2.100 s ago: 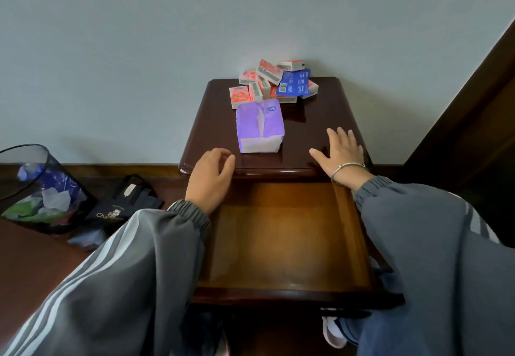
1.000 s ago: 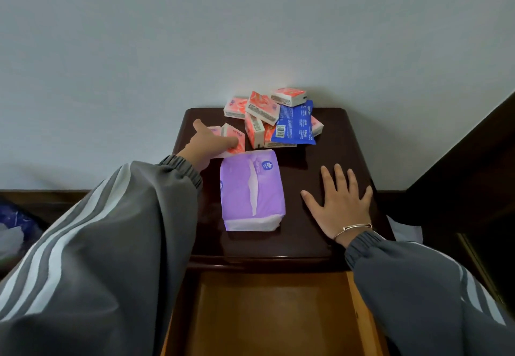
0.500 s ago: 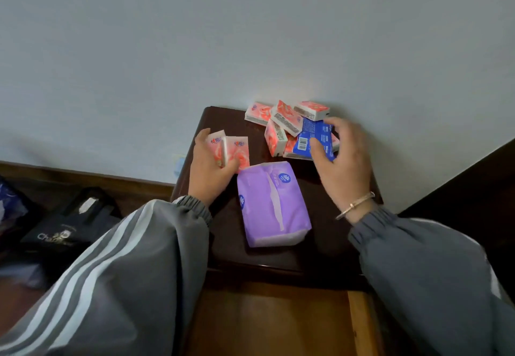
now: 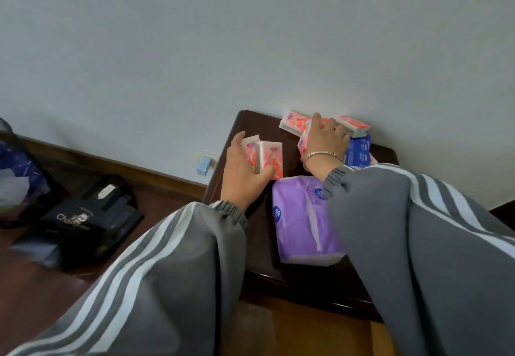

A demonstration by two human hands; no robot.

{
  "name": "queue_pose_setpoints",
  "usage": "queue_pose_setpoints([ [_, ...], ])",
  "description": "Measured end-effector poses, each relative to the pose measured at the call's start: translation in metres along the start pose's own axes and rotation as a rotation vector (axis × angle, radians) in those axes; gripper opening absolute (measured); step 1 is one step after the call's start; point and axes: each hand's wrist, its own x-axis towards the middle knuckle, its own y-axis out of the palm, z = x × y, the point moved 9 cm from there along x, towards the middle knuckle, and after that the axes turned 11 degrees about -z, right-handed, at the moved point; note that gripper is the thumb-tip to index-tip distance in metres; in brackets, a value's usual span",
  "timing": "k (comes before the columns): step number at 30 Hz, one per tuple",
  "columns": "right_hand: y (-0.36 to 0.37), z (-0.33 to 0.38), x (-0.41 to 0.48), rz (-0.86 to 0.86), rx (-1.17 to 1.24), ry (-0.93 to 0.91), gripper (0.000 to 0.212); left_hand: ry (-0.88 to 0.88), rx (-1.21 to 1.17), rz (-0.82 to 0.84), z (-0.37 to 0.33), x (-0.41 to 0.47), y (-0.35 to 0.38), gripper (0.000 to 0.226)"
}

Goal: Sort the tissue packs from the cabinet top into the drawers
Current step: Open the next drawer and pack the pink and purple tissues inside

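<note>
Meanwhile, the left hand (image 4: 245, 173) gripped two pink packs (image 4: 267, 158) over the cabinet top (image 4: 264, 124), and the right hand (image 4: 326, 138) curled around a third pack (image 4: 302, 142) in the pile by the wall. A straight lift toward the open drawer (image 4: 301, 328) would likely spare its neighbours.

Single head-worn view, facing forward and down.
The camera hangs close over the cabinet top (image 4: 262, 233), tilted sideways, with both sleeves (image 4: 167, 272) large in the foreground and the wall (image 4: 250, 35) behind.
</note>
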Motion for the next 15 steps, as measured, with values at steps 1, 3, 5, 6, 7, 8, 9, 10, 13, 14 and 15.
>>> queue_pose_setpoints([
  [1, 0.001, 0.001, -0.001, 0.006, 0.005, -0.007, 0.063, -0.003, -0.003, -0.002, 0.0, 0.0, 0.0, 0.088],
  [3, 0.003, 0.002, -0.003, 0.02, 0.011, -0.034, 0.07, -0.013, -0.017, -0.002, 0.001, 0.0, 0.0, 0.088],
  [5, 0.0, 0.002, -0.004, 0.017, 0.02, -0.071, 0.073, -0.012, -0.026, 0.001, 0.001, 0.0, 0.001, 0.088],
  [6, -0.003, 0.002, -0.004, 0.008, 0.033, -0.085, 0.075, -0.008, -0.026, -0.001, 0.001, 0.0, 0.001, 0.088],
  [7, -0.01, 0.002, -0.005, -0.016, 0.052, -0.1, 0.077, -0.005, -0.024, -0.002, 0.002, 0.001, 0.001, 0.088],
  [8, -0.022, 0.003, -0.006, -0.068, 0.08, -0.117, 0.076, -0.005, -0.022, -0.003, 0.002, 0.002, 0.001, 0.087],
  [9, -0.037, 0.003, -0.008, -0.143, 0.127, -0.125, 0.073, -0.014, -0.026, -0.008, 0.003, 0.002, 0.0, 0.087],
  [10, -0.055, 0.001, -0.011, -0.215, 0.209, -0.114, 0.069, -0.034, -0.04, -0.022, 0.004, 0.002, -0.002, 0.086],
  [13, -0.1, -0.02, -0.034, -0.291, 0.657, 0.027, 0.074, -0.132, -0.127, -0.083, 0.007, 0.002, -0.012, 0.084],
  [14, -0.111, -0.032, -0.047, -0.277, 0.81, 0.096, 0.077, -0.172, -0.149, -0.08, 0.008, 0.001, -0.015, 0.084],
  [15, -0.117, -0.045, -0.063, -0.243, 0.939, 0.174, 0.079, -0.22, -0.171, -0.068, 0.01, -0.001, -0.018, 0.084],
])
